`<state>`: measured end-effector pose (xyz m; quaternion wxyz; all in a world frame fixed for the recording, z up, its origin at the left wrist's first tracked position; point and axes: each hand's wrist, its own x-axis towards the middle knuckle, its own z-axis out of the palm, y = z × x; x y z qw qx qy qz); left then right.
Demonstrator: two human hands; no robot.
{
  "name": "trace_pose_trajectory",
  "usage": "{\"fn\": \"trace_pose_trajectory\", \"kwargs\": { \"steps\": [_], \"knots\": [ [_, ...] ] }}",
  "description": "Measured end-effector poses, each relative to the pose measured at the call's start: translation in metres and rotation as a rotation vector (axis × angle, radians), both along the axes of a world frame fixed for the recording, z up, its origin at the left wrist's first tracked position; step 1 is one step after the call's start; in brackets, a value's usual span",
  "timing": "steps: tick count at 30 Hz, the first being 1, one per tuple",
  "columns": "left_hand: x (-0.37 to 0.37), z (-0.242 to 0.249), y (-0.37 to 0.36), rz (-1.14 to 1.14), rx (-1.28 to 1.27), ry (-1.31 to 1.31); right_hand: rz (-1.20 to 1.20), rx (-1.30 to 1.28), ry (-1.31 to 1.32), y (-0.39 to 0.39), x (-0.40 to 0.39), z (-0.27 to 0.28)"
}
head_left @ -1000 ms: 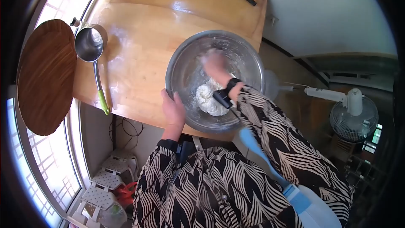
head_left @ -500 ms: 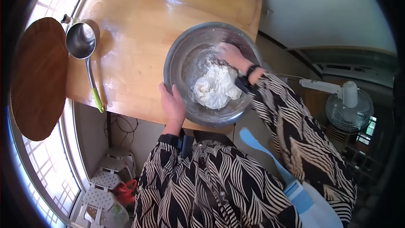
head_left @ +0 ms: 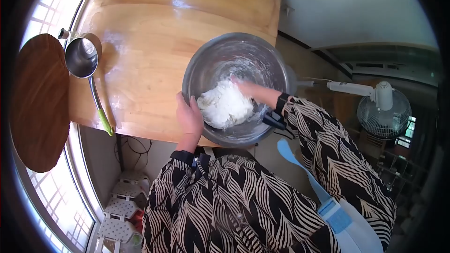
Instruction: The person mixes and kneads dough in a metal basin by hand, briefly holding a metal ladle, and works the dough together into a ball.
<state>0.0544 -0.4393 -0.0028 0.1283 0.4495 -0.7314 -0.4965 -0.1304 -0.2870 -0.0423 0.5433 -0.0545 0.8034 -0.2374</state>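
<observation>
A soft white lump of dough sits inside the big round shiny metal bowl on the wooden counter.

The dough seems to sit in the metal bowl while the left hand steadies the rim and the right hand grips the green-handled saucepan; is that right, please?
Not quite. In the head view the right hand presses the dough inside the metal bowl, while the left hand steadies the rim. The green-handled saucepan stands untouched on the table.

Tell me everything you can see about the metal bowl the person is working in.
The metal bowl is round, wide and shiny, steel by its look, its inner wall dusted with flour. It stands upright at the near edge of the wooden table. A white lump of dough lies in its near half. The left hand grips its near rim; the right hand reaches in and presses on the dough.
</observation>
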Motion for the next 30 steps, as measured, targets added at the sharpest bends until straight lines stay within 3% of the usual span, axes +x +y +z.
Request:
{"fn": "trace_pose_trajectory", "kwargs": {
  "steps": [1, 3, 4, 5, 6, 7, 8, 10, 12, 14, 16, 17, 20, 22, 24, 26, 27, 29, 30],
  "knots": [
    [0.001, -0.004, 0.001, 0.001, 0.015, 0.04, -0.27, -0.109, -0.248, -0.009, -0.006, 0.004],
    [0.0, 0.001, 0.004, 0.017, -0.062, 0.011, -0.54, -0.164, -0.355, -0.046, -0.017, 0.058],
    [0.001, 0.002, 0.007, 0.021, -0.096, -0.009, -0.57, -0.437, -0.55, -0.046, -0.041, 0.018],
    [0.001, -0.001, 0.008, 0.004, -0.11, -0.003, -0.377, -0.822, -0.788, -0.043, -0.074, -0.012],
    [0.001, -0.002, 0.01, 0.02, -0.079, -0.002, -0.441, -0.809, -0.768, -0.067, -0.076, 0.008],
    [0.0, -0.002, 0.011, 0.037, -0.049, 0.0, -0.478, -0.808, -0.517, -0.07, -0.078, 0.031],
    [-0.001, -0.001, 0.011, 0.062, -0.023, 0.007, -0.373, -0.585, -0.063, -0.079, -0.082, 0.023],
    [-0.001, -0.001, 0.016, 0.114, -0.006, -0.005, -0.113, -0.609, 0.196, -0.046, -0.093, -0.002],
    [-0.002, -0.005, 0.02, 0.138, -0.03, 0.008, -0.325, -0.646, 0.304, 0.001, -0.08, -0.029],
    [-0.003, -0.003, 0.022, 0.16, 0.001, 0.051, -0.42, -0.362, 0.427, 0.033, -0.036, -0.043],
    [-0.003, -0.004, 0.022, 0.171, 0.01, 0.078, -0.789, -0.324, 0.171, 0.038, 0.023, -0.055],
    [-0.002, -0.01, 0.023, 0.177, 0.004, 0.084, -0.795, -0.164, 0.07, 0.024, 0.044, -0.02],
    [-0.005, -0.01, 0.022, 0.162, 0.013, 0.104, -0.499, -0.353, -0.105, 0.022, 0.093, -0.054],
    [-0.003, -0.004, 0.022, 0.157, 0.017, 0.076, -0.533, -0.362, -0.314, -0.007, 0.097, -0.014],
    [-0.005, 0.004, 0.022, 0.159, 0.017, 0.028, 0.009, -0.104, 0.108, 0.005, 0.064, -0.008],
    [-0.006, 0.005, 0.023, 0.171, 0.027, 0.034, 0.807, -0.016, 0.469, 0.035, 0.019, -0.003],
    [-0.005, 0.005, 0.023, 0.179, 0.034, 0.034, 0.822, 0.12, 0.469, 0.051, -0.001, 0.0],
    [-0.005, 0.007, 0.023, 0.19, 0.085, 0.062, 0.491, 0.154, 0.705, 0.066, -0.022, 0.047],
    [-0.005, 0.007, 0.023, 0.197, 0.111, 0.081, 0.447, 0.159, 0.709, 0.069, -0.011, 0.026]
  ]
}}
